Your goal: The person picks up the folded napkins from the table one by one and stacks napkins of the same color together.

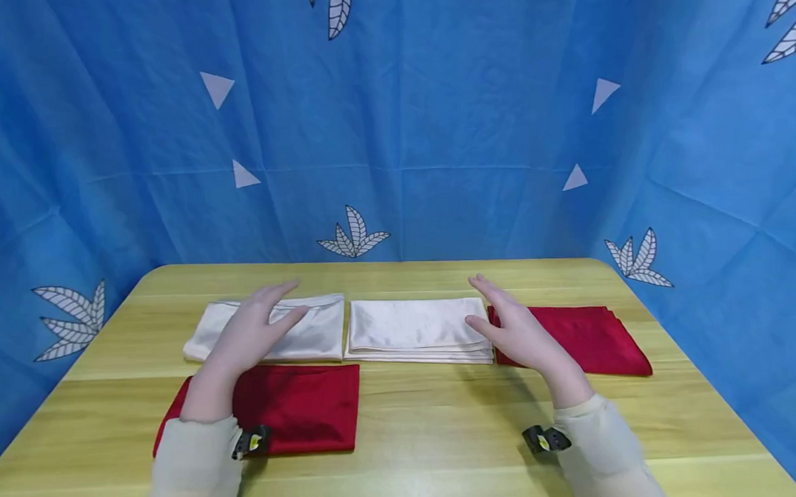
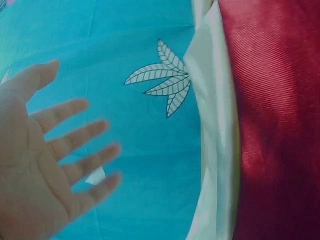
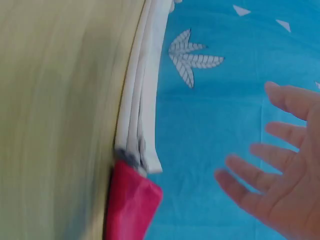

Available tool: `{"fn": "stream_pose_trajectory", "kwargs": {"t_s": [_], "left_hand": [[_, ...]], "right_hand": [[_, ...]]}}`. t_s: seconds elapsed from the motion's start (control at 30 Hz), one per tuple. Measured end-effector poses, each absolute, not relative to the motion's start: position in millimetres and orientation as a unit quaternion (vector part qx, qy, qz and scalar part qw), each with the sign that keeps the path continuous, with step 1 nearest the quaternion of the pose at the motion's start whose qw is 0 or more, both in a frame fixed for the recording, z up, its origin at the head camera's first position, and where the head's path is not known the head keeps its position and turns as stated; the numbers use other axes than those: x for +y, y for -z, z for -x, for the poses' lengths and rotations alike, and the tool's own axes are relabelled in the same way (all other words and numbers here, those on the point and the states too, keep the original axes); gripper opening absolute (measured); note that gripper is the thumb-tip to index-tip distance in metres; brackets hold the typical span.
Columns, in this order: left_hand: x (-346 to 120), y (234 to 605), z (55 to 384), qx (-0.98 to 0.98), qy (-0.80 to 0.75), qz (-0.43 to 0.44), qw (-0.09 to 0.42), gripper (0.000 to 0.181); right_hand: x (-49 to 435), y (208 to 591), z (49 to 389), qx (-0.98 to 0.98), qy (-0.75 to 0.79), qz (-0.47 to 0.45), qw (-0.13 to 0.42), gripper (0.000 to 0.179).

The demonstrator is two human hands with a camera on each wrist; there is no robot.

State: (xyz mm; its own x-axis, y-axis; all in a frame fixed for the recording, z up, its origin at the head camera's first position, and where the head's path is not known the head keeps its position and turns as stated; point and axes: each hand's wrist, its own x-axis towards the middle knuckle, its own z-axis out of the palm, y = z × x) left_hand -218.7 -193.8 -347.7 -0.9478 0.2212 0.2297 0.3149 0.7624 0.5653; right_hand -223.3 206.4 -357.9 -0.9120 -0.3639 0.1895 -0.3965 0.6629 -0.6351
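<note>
Far left on the yellow wooden table [image 1: 445,417]: a folded red cloth [image 1: 298,405] lying flat near the front edge, its left part hidden behind the left forearm in a pale sleeve [image 1: 194,465]. Just behind it, touching along its far edge, a folded white cloth [image 1: 315,334], somewhat rumpled at its left corner. Above both, the left hand [image 1: 255,332], fingers straight and spread, palm turned inward, grasping nothing; seen from the left wrist view as an open palm [image 2: 35,165] with separated fingers [image 2: 82,132] against the blue backdrop [image 2: 125,150], the white cloth's edge [image 2: 215,125] and the red cloth [image 2: 280,125] off to the side.

In the middle, between the two hands: a second folded white cloth [image 1: 415,329], neatly stacked in several layers, set just beside the first white one with a narrow gap. In the right wrist view, its layered edge [image 3: 142,100] plain against the table [image 3: 55,120].

Further right, the right hand [image 1: 518,328], likewise released, fingers extended and relaxed, raised at the right end of the middle white cloth; whether touching it cannot be told. Palm and fingers [image 3: 250,190] open in the wrist view too. Partly behind that hand, a second folded red cloth [image 1: 589,336], its left end covered by the hand and lying against the white stack; corner [image 3: 132,207] also visible at the wrist.

All around, a blue backdrop [image 1: 433,128] printed with white leaves and triangles
</note>
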Motion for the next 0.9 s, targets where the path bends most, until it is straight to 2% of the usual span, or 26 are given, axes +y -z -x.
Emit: {"fn": "stream_pose_trajectory", "kwargs": {"t_s": [0.2,0.33,0.57,0.73,0.9], "left_hand": [[-204.2,349.4,216.5,-0.891,0.426,0.148,0.041,0.049],[-212.7,358.0,211.3,-0.869,0.471,0.147,0.026,0.042],[-249.0,368.9,196.5,-0.844,0.513,0.155,0.028,0.038],[-284.9,380.9,182.2,-0.839,0.530,0.122,0.023,0.039],[-317.3,389.8,166.8,-0.846,0.524,0.096,0.028,0.039]], "right_hand": [[187.7,366.5,220.7,-0.854,-0.468,-0.225,-0.039,0.050],[175.1,374.9,217.9,-0.822,-0.508,-0.240,-0.096,0.044],[149.1,393.1,214.0,-0.742,-0.581,-0.261,-0.209,0.043],[134.6,407.0,208.0,-0.679,-0.638,-0.232,-0.278,0.041],[123.9,422.1,207.0,-0.651,-0.662,-0.214,-0.304,0.041]]}}
